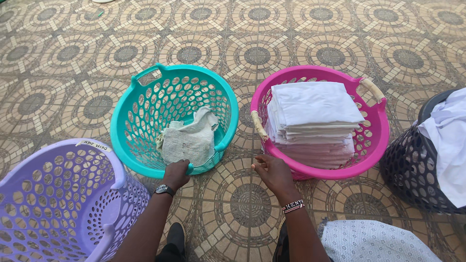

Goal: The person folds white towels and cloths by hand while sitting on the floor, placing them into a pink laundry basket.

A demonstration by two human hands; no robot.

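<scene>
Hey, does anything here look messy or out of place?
Mostly tidy. The cloth in the teal basket lies crumpled, unlike the folded white stack in the pink basket. White laundry spills over the dark basket.

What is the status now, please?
Left hand grips teal basket rim. Right hand at pink basket rim, holding nothing. Nothing in the way.
</scene>
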